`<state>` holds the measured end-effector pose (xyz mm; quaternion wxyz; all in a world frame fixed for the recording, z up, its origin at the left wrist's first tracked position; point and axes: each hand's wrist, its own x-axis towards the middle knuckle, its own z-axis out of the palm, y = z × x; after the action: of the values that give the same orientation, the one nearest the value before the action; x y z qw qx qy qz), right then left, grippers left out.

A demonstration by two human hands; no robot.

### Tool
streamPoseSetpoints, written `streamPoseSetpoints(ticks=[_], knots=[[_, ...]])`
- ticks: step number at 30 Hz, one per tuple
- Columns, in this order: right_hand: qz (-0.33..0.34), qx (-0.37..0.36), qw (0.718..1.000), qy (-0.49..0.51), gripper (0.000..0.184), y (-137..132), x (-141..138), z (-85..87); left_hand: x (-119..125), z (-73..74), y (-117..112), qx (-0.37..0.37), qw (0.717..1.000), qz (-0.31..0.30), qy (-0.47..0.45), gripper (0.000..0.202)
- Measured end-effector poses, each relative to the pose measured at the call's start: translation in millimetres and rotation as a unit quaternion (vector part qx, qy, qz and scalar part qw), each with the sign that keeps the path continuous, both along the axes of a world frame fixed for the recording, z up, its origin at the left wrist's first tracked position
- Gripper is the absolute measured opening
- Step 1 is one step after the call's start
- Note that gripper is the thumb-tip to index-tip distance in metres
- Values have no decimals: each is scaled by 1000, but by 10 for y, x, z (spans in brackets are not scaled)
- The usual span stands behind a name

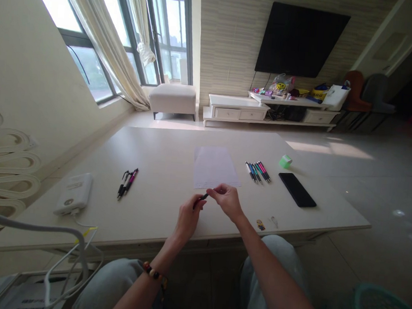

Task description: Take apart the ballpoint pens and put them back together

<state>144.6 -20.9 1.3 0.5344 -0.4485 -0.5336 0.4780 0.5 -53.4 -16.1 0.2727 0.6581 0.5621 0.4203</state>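
Over the near edge of the white table, my left hand [189,216] is closed around a dark pen [204,197]. The fingers of my right hand [228,200] pinch the pen's far end. Just beyond my hands lies a stack of white paper [215,167]. To the right of the paper, several pens [258,172] in blue, green and pink lie side by side. On the left of the table rests a smaller group of pens [127,183], black and purple. Part of the held pen is hidden by my fingers.
A black phone [297,190] lies at the right, near a green and white cube-shaped item [286,161]. A small yellow figure charm [260,224] sits by the near edge. At left stands a white power bank [75,193] with a cable. A teal basket [376,301] is on the floor.
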Motion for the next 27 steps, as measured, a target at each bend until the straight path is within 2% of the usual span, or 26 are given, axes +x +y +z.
streamPoseSetpoints(ticks=[2, 5, 8, 12, 16, 19, 23, 27], knots=[[-3, -7, 1000, 19, 32, 1, -10, -6, 2, 5, 1, -1, 1000, 0, 0, 25], [35, -17, 998, 40, 35, 2, -19, -1, 8, 11, 4, 4, 1000, 6, -2, 25], [-3, -3, 1000, 25, 32, 1, -25, 4, 16, 19, 3, 1, 1000, 3, -4, 25], [32, -17, 998, 54, 34, -6, -25, 2, 28, 36, -4, -2, 1000, -1, -5, 25], [-5, -4, 999, 37, 30, -21, -23, 16, 36, 44, -4, -8, 1000, -2, -6, 25], [41, -14, 997, 60, 33, -37, -25, 34, 42, 50, -2, -10, 1000, -4, -15, 26], [-22, -8, 998, 52, 32, -51, -32, 35, 55, 58, -4, -10, 999, -11, -29, 26], [33, -22, 995, 97, 33, -66, -42, 44, 70, 47, -3, -19, 999, -14, -43, 27]])
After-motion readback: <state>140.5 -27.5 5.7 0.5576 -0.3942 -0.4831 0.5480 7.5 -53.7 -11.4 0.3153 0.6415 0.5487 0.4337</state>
